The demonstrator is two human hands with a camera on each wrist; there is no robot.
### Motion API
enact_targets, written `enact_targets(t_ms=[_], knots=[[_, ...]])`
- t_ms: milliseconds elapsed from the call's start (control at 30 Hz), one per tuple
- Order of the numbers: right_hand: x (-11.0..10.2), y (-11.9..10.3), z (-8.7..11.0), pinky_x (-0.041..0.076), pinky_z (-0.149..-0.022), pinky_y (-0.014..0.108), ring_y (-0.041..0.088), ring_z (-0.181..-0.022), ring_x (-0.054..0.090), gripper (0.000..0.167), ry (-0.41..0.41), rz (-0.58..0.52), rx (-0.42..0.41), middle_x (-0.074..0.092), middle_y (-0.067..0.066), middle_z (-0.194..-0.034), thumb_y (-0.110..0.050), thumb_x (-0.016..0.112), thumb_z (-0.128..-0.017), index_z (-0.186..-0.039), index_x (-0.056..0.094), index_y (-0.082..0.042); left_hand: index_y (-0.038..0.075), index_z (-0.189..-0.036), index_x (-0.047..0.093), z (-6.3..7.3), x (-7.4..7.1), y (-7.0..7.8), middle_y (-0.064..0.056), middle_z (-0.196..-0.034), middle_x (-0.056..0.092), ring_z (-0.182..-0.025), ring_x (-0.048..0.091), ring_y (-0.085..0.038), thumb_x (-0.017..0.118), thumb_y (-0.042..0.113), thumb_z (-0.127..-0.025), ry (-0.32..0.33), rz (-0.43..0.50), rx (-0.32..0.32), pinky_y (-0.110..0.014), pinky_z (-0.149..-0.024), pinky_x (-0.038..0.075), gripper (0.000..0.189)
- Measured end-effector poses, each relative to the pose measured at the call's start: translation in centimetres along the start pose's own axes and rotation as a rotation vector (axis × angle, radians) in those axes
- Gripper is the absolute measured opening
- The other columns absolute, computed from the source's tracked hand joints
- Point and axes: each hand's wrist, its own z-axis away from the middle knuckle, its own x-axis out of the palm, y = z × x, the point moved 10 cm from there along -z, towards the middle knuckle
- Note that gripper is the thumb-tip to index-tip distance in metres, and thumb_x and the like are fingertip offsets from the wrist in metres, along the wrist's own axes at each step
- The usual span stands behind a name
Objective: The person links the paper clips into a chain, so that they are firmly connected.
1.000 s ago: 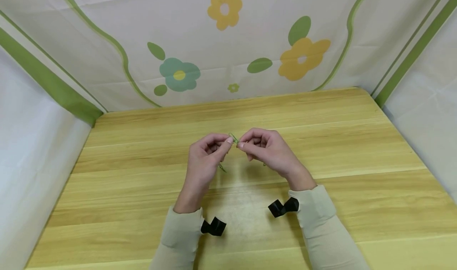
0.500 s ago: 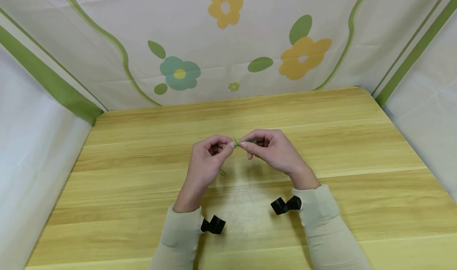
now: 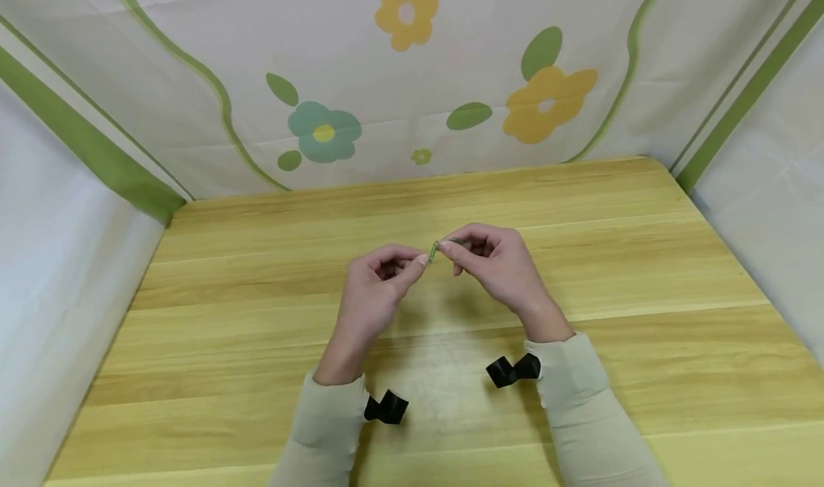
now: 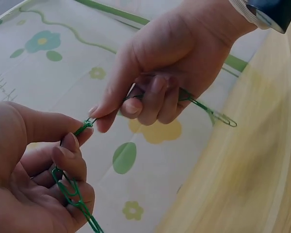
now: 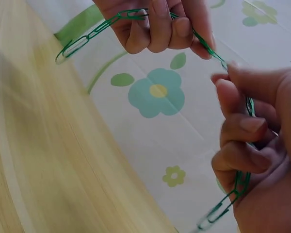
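A chain of linked green paper clips [image 3: 433, 251] runs between both hands above the table. My left hand [image 3: 375, 279] pinches it between thumb and forefinger, while the other fingers curl inward. In the left wrist view, a length of green clips [image 4: 73, 198] passes along those curled fingers and hangs below them. My right hand [image 3: 498, 265] pinches the neighbouring part of the chain with thumb and fingertip. Its other end, several clips [image 5: 218, 213] in the right wrist view, trails out under that palm. Only a short stretch of clip shows between the fingertips.
A wood-grain table [image 3: 244, 358] lies under the hands. White cloth with a flower print [image 3: 412, 79] stands behind it, and plain white cloth [image 3: 77, 272] closes the left side. Black devices [image 3: 389, 407] are strapped at both cuffs.
My right hand has moved slightly up and away, widening the gap between the fingertips and drawing the chain straighter. The left hand has shifted a little to the right, still pinching.
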Motion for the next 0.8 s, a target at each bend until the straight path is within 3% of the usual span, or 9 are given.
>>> enact_targets(t_ms=[133,333,633,800], knots=[[-0.6,0.1,-0.1,0.043,-0.054,0.026,0.017,-0.064,0.06,0.016,0.038,-0.018,0.009,0.069,-0.002,-0.074,-0.025,0.077,-0.103,-0.107,0.082,-0.011,0.009,-0.108,0.081,0.0,-0.5,-0.4,-0.002,-0.088,0.07,-0.07,0.055,-0.016,0.076,0.016,-0.102,0.006,0.04,-0.048,-0.022,-0.059,0.044,0.011],[-1.3,0.5,0.0,0.041,-0.051,0.026,0.015,-0.062,0.056,0.017,0.059,-0.04,0.033,0.068,0.001,-0.074,-0.027,0.079,-0.101,-0.106,0.083,-0.012,0.006,-0.114,0.08,-0.2,-0.6,-0.9,-0.006,-0.094,0.072,-0.079,0.064,-0.017,0.074,0.016,-0.104,-0.025,0.051,-0.081,-0.024,-0.07,0.055,0.016],[-2.2,1.1,0.0,0.042,-0.049,0.025,0.014,-0.06,0.053,0.017,0.065,-0.023,0.051,0.067,-0.002,-0.073,-0.027,0.08,-0.1,-0.108,0.082,-0.012,0.011,-0.116,0.08,-0.3,-1.1,-1.4,-0.005,-0.101,0.073,-0.091,0.069,-0.027,0.077,0.017,-0.101,-0.06,0.035,-0.103,-0.028,-0.078,0.06,0.016],[-2.9,1.5,-0.1,0.042,-0.05,0.025,0.015,-0.062,0.054,0.016,0.07,0.007,0.053,0.066,-0.002,-0.073,-0.025,0.08,-0.1,-0.107,0.082,-0.011,0.007,-0.113,0.079,-0.4,-1.5,-1.6,-0.007,-0.098,0.073,-0.087,0.068,-0.021,0.077,0.015,-0.101,-0.067,0.016,-0.083,-0.027,-0.077,0.059,0.014]])
